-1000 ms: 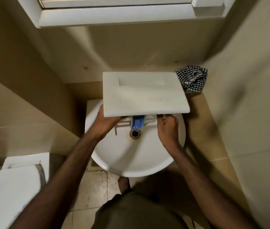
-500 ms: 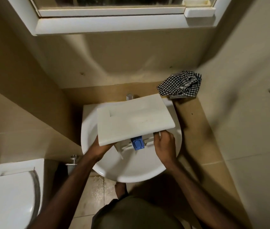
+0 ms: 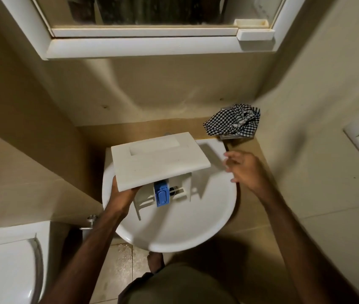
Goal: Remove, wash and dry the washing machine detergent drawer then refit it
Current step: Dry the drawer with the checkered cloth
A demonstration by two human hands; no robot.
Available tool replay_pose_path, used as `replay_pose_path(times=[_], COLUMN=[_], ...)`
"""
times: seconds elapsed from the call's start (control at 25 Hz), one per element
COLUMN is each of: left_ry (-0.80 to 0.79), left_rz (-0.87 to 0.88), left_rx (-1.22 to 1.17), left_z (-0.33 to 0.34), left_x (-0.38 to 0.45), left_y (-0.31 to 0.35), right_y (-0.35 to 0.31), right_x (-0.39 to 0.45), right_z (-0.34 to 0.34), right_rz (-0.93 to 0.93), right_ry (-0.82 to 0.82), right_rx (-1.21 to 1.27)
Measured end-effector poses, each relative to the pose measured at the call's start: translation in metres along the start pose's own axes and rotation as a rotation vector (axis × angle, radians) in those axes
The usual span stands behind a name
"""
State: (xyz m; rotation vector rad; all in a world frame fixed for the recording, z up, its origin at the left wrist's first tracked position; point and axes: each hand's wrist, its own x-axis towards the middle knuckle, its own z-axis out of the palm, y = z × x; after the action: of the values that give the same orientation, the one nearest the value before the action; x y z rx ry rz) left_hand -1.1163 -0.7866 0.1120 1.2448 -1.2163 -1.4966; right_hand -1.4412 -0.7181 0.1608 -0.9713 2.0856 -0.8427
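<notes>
Right hand (image 3: 245, 170) let go, fingers spread, blurred; left hand (image 3: 121, 195) grips drawer (image 3: 158, 160), fingers hidden.

The drawer (image 3: 159, 160) is white with a blue insert (image 3: 162, 195); the basin (image 3: 174, 229) is white; the cloth (image 3: 233, 123) is black-and-white checked.

A toilet (image 3: 5, 264) sits left of the floor tiles (image 3: 117, 266) (mirror (image 3: 152, 9) above)
</notes>
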Motion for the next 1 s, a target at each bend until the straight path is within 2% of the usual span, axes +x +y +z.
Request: replay_pose_path(times=[0.04,0.08,0.12,0.28,0.44,0.52,0.64,0.72,0.88,1.0], left_ry=[0.009,0.017,0.022,-0.032,-0.086,-0.09,-0.101,-0.097,-0.125,-0.12], left_rz=[0.004,0.014,0.024,0.059,0.089,0.094,0.106,0.105,0.111,0.116], left_rx=[-0.008,-0.018,-0.019,-0.013,-0.028,-0.027,-0.027,-0.032,-0.007,-0.003], left_z=[-0.002,-0.002,-0.003,0.0,0.001,0.0,-0.003,-0.004,-0.003,-0.002], left_x=[0.001,0.0,0.001,-0.003,-0.005,-0.001,0.001,0.002,0.004,0.004], left_y=[-0.001,-0.001,-0.003,0.0,0.006,0.004,0.003,0.004,0.007,0.008], right_y=[-0.007,-0.017,-0.026,-0.052,-0.05,-0.042,-0.038,-0.044,-0.063,-0.073], right_x=[0.01,0.017,0.026,0.061,0.084,0.089,0.092,0.09,0.084,0.069], right_z=[-0.007,-0.01,-0.008,0.016,0.042,0.043,0.034,0.019,-0.033,-0.064], right_rz=[-0.065,-0.15,-0.222,-0.354,-0.246,-0.263,-0.387,-0.383,-0.254,-0.227], right_ry=[0.23,0.393,0.479,0.522,0.518,0.565,0.704,0.79,0.744,0.728], right_rx=[-0.006,-0.046,-0.099,-0.633,-1.0,-1.083,-0.899,-0.576,0.136,0.362])
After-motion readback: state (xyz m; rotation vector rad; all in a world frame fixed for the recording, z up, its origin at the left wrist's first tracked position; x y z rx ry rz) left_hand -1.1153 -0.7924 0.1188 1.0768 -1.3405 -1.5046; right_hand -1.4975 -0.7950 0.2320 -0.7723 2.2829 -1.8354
